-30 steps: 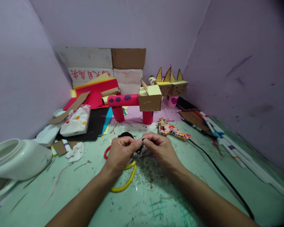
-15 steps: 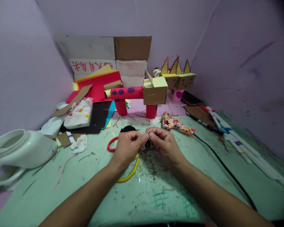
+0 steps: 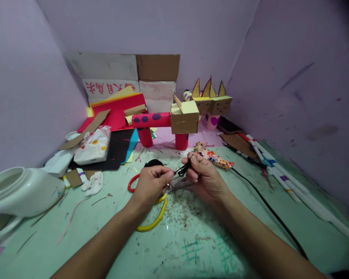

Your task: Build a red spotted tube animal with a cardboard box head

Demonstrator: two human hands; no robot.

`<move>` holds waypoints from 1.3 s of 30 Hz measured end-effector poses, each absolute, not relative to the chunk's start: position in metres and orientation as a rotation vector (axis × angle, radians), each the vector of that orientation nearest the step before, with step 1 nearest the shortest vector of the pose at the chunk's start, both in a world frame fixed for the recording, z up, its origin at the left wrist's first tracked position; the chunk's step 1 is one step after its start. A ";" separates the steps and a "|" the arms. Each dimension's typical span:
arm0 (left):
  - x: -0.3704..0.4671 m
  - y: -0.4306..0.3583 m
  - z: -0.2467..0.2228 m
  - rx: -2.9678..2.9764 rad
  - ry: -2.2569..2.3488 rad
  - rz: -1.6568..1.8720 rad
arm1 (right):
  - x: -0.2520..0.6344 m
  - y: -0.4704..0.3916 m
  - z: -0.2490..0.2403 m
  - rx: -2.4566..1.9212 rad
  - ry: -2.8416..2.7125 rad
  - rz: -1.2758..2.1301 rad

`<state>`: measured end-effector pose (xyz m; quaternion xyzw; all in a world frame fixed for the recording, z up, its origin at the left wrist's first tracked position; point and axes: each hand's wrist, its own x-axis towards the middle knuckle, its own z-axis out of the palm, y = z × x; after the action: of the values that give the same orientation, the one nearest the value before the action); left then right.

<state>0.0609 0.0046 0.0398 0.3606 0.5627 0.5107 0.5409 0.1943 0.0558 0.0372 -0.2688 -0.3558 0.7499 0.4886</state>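
A small looped bundle of black yarn [image 3: 184, 169] is pinched in my right hand [image 3: 205, 172], its fingers closed. My left hand [image 3: 152, 184] is closed too, its thumb and forefinger gripping one end of the black yarn, with a short length stretched between the hands. Behind the left hand sits a round black ball [image 3: 154, 162], partly hidden and possibly yarn. Under the left hand lie scissors with a yellow handle [image 3: 157, 223] and a red handle [image 3: 133, 183]; their blades point right beneath the hands.
Beyond the hands stands a red tube animal with a cardboard box head [image 3: 184, 120]. A flower-patterned glue gun [image 3: 215, 157] with a black cable lies to the right, near long white rolled sticks [image 3: 296, 190]. A white jug [image 3: 31, 192] rests on its side at left.
My hands have moved apart, the right one turning palm inward and lifting slightly. More of the black yarn now shows between them. The whole view has shifted slightly.
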 end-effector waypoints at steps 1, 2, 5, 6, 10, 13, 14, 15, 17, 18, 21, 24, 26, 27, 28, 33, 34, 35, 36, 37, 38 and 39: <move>0.061 0.004 0.040 0.842 1.330 1.201 | 0.194 0.056 0.037 -0.651 -0.862 1.829; 0.061 0.004 0.041 0.831 1.326 1.195 | 0.194 0.056 0.037 -0.649 -0.862 1.826; 0.061 0.004 0.042 0.825 1.327 1.194 | 0.194 0.057 0.037 -0.645 -0.865 1.821; 0.061 0.004 0.043 0.826 1.330 1.193 | 0.194 0.057 0.037 -0.647 -0.864 1.824; 0.060 0.004 0.042 0.832 1.338 1.187 | 0.195 0.057 0.038 -0.668 -0.855 1.833; 0.060 0.004 0.042 0.838 1.349 1.189 | 0.196 0.057 0.038 -0.667 -0.854 1.841; 0.060 0.004 0.043 0.843 1.360 1.185 | 0.196 0.057 0.039 -0.665 -0.846 1.844; 0.059 0.004 0.043 0.850 1.376 1.184 | 0.196 0.058 0.039 -0.664 -0.832 1.847; 0.058 0.005 0.043 0.880 1.424 1.191 | 0.197 0.058 0.039 -0.662 -0.802 1.854; 0.058 0.005 0.043 0.905 1.452 1.201 | 0.198 0.059 0.039 -0.659 -0.793 1.855; 0.055 0.006 0.043 0.998 1.527 1.228 | 0.199 0.060 0.040 -0.644 -0.771 1.854; 0.052 0.007 0.045 1.066 1.599 1.215 | 0.201 0.060 0.042 -0.630 -0.721 1.856; 0.050 0.007 0.044 1.096 1.630 1.204 | 0.201 0.060 0.043 -0.624 -0.699 1.861; 0.050 0.007 0.044 1.114 1.641 1.201 | 0.201 0.060 0.044 -0.623 -0.695 1.864; 0.049 0.008 0.043 1.135 1.651 1.195 | 0.201 0.060 0.044 -0.623 -0.692 1.866; 0.044 0.010 0.034 1.184 1.684 1.159 | 0.203 0.062 0.047 -0.606 -0.674 1.843; 0.043 0.011 0.033 1.176 1.680 1.159 | 0.204 0.062 0.048 -0.604 -0.674 1.837; 0.042 0.011 0.033 1.168 1.673 1.163 | 0.204 0.062 0.048 -0.605 -0.680 1.831; 0.042 0.011 0.033 1.163 1.665 1.168 | 0.204 0.062 0.048 -0.610 -0.695 1.821; 0.041 0.011 0.034 1.164 1.658 1.174 | 0.204 0.062 0.048 -0.619 -0.723 1.806; 0.041 0.010 0.036 1.177 1.656 1.184 | 0.204 0.062 0.047 -0.631 -0.762 1.789; 0.041 0.009 0.038 1.215 1.661 1.196 | 0.203 0.061 0.046 -0.643 -0.809 1.770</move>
<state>0.0412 0.0094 0.0384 0.4740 0.6479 0.4665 0.3713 0.2031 0.0610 0.0459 -0.2681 -0.3372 0.7380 0.5193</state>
